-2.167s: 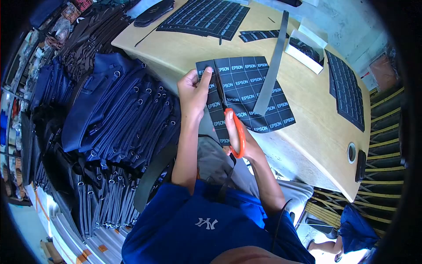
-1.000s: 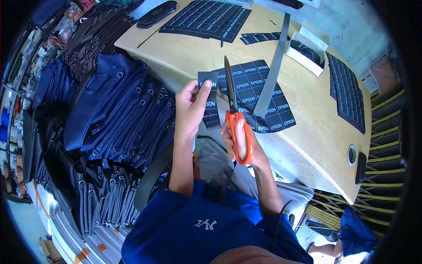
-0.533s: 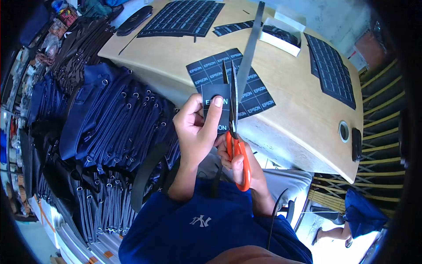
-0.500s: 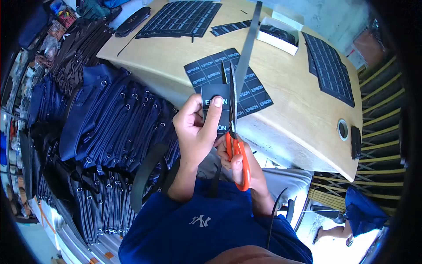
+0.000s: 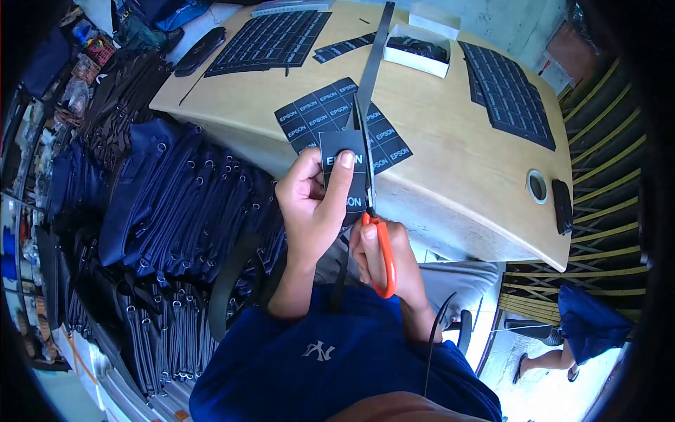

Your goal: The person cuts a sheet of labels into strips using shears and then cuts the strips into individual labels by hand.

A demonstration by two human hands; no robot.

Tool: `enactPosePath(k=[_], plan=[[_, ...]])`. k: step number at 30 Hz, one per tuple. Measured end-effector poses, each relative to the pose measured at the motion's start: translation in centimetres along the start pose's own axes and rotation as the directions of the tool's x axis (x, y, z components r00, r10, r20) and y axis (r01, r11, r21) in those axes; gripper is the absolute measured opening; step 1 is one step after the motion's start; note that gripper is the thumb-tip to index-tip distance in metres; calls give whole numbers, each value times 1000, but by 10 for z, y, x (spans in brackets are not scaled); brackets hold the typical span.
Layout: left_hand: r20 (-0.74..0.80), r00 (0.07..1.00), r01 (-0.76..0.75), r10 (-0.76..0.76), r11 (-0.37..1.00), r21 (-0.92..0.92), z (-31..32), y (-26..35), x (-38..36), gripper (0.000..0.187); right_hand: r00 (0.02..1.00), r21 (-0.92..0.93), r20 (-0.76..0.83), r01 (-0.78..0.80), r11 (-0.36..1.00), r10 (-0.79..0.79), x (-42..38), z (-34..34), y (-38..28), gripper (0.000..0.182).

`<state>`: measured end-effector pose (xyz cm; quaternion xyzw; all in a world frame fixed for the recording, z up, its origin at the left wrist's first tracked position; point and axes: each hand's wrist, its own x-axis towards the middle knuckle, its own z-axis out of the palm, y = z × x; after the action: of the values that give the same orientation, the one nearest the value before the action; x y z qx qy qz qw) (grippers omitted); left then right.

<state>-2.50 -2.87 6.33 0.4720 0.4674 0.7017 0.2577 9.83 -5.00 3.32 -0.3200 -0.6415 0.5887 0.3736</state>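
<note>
My left hand (image 5: 309,200) pinches a black strip of labels (image 5: 342,184) printed with white EPSON lettering, thumb on its face. In my right hand (image 5: 390,253) are scissors (image 5: 384,271) with orange handles, fingers wrapped through the loops. Their long blades point away from me and run along the strip's right edge, with the tips reaching past its top. Behind the strip, at the table's near edge, lies a larger black sheet (image 5: 299,116) of EPSON labels. A long metal ruler (image 5: 375,60) rests across that sheet.
The wooden table (image 5: 464,183) carries more label sheets at left (image 5: 271,42) and right (image 5: 510,95), a white box (image 5: 418,63) of black pieces and a tape roll (image 5: 536,186). Dark blue bags (image 5: 183,197) are piled at left. Another person's leg (image 5: 545,359) shows lower right.
The scissor blades have drawn closer together beside the strip. The table and its contents have shifted left in view, while my left hand keeps the same grip.
</note>
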Motion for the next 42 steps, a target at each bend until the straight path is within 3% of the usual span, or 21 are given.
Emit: enactPosePath(k=[2, 4, 9, 10, 12, 13, 14, 17, 21, 24, 28, 31, 34, 36, 39, 42], plan=[[-9, 1000, 8, -8, 1000, 8, 0, 0, 0, 12, 1000, 30, -8, -27, 999, 27, -2, 1, 0, 66], [6, 1000, 7, -7, 1000, 16, -3, -4, 0, 13, 990, 274, -119, -38, 961, 73, -5, 1, 3, 53], [62, 994, 92, -89, 995, -43, 0, -4, -1, 13, 965, 381, -262, 98, 919, 5, -8, -3, 10, 60], [93, 988, 129, -121, 988, -85, 1, -5, -1, 13, 963, 380, -270, 95, 920, 12, -6, -6, 14, 60], [128, 984, 138, -125, 986, -98, 4, -1, -2, 14, 890, 129, -398, 296, 947, -224, -5, -14, 26, 58], [164, 971, 196, -176, 973, -117, 5, 0, -3, 16, 910, 113, -378, 225, 968, -168, -10, -23, 25, 58], [200, 954, 254, -225, 958, -134, 5, 2, -4, 21, 874, 125, -458, 243, 962, -161, -11, -24, 28, 56], [292, 920, 326, -262, 925, -197, 10, 2, -8, 21, 840, 85, -450, 377, 922, -302, -10, -37, 29, 49], [327, 914, 341, -242, 895, -289, 23, -4, -8, 19, 925, 125, -354, 196, 973, -141, -19, -35, 20, 36], [295, 931, 306, -215, 900, -310, 25, -15, 0, 20, 914, 93, -406, 55, 994, -12, -19, -27, 19, 23], [192, 958, 271, -214, 898, -347, 29, -19, 5, 17, 909, 128, -417, 51, 990, 7, -17, -29, 21, 16], [295, 898, 399, -328, 889, -225, 32, -20, -11, 14, 886, 109, -464, 64, 992, -6, -11, -31, 19, 15], [388, 890, 310, -237, 941, -137, 27, -38, -15, 18, 868, 80, -496, 83, 993, -33, -2, -32, 14, 17], [315, 924, 229, -216, 973, -4, 22, -44, 3, 21, 881, 31, -472, 34, 999, -15, 1, -32, 17, 17], [253, 945, 217, -205, 976, -17, 25, -33, 66, 16, 886, 106, -463, 77, 991, -20, 0, -30, 11, 19], [432, 896, 101, -102, 995, 25, 16, -61, 164, 17, 883, 94, -465, 121, 988, -64, -8, -38, 19, 21]])
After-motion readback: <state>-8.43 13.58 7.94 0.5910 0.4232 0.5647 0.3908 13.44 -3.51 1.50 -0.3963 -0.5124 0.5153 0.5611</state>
